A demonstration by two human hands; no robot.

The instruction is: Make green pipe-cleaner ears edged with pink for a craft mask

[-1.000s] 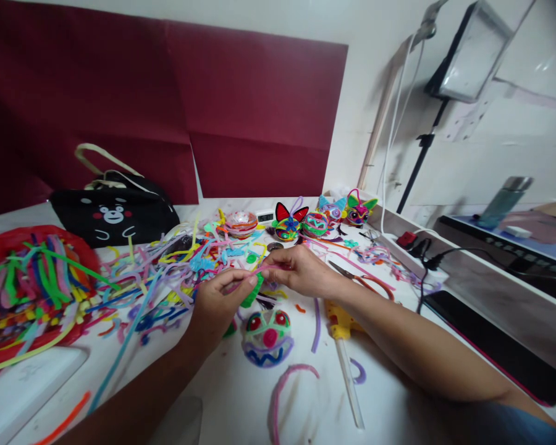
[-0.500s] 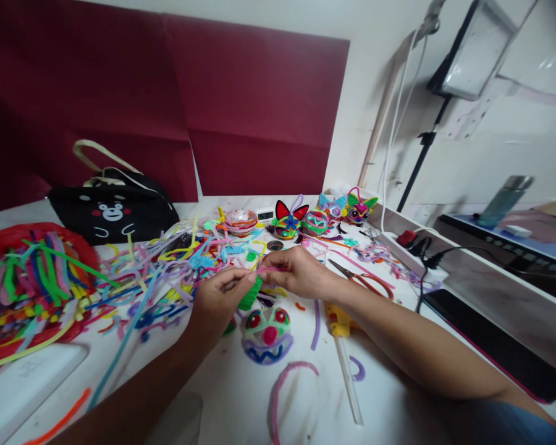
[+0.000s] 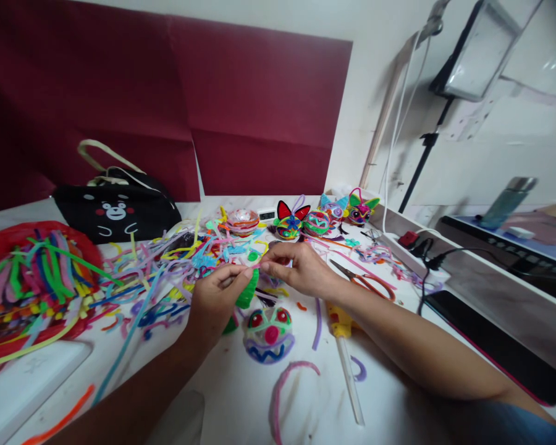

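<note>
Yellow glue gun (image 3: 338,322), part-hidden by my forearm (image 3: 403,334), and scissors (image 3: 360,280) lay right of grip; left hand (image 3: 217,296) and right hand (image 3: 301,269) pinched a barely visible pink strip (image 3: 261,265).

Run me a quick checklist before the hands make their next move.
1. Both hands in view: ok, left hand and right hand meet at the fingertips.
2. Pinch between fingertips: cannot tell, the fingers hide most of it.
3. Green piece held: cannot tell, it shows beside the left thumb.
4. Face complete with eyes, nose and mouth: ok, lying apart from the hands.
5. Glue gun fully visible: not ok, the right forearm hides part.
6. Scissors in sight: ok, beyond the right forearm.
</note>
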